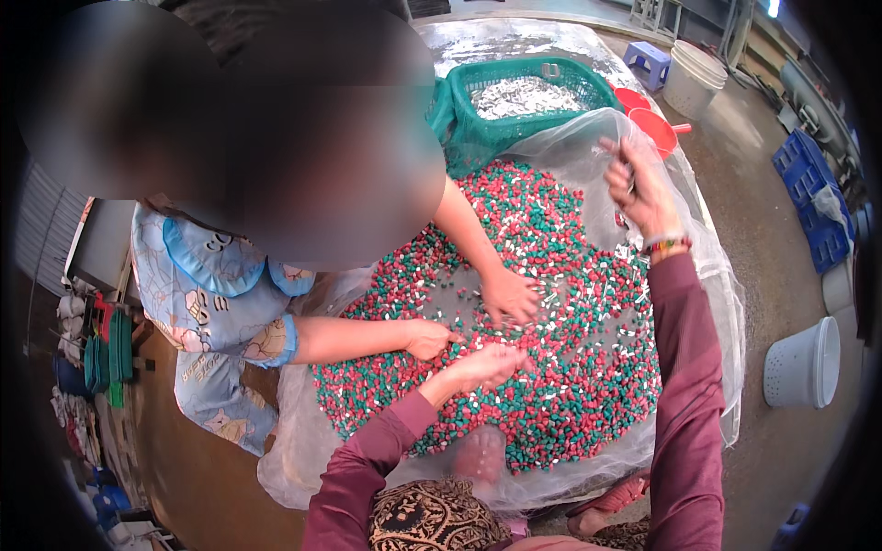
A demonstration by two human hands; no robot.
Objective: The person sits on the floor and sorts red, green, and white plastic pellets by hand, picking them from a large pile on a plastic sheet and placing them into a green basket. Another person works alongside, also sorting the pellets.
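Observation:
Small red, green and white pieces [588,404] lie spread over a pale mesh sheet [308,459]. My left hand [487,367] is low over the near middle of them, its fingers curled together; what they hold, if anything, is too small to make out. Raised above the sheet's far right side, my right hand [640,188] has its fingers apart and partly bent, with nothing visible in it. Beneath it lies a small group of white pieces [630,246]. Another person's two hands [511,298] touch the pieces just beyond my left hand.
A green basket [478,129] of white pieces stands at the far end, with red plastic containers [654,133] beside it. The other person [207,303] sits at left. A white bucket [695,78], blue stool [648,62], blue crate [813,202] and perforated pail [802,365] stand at right.

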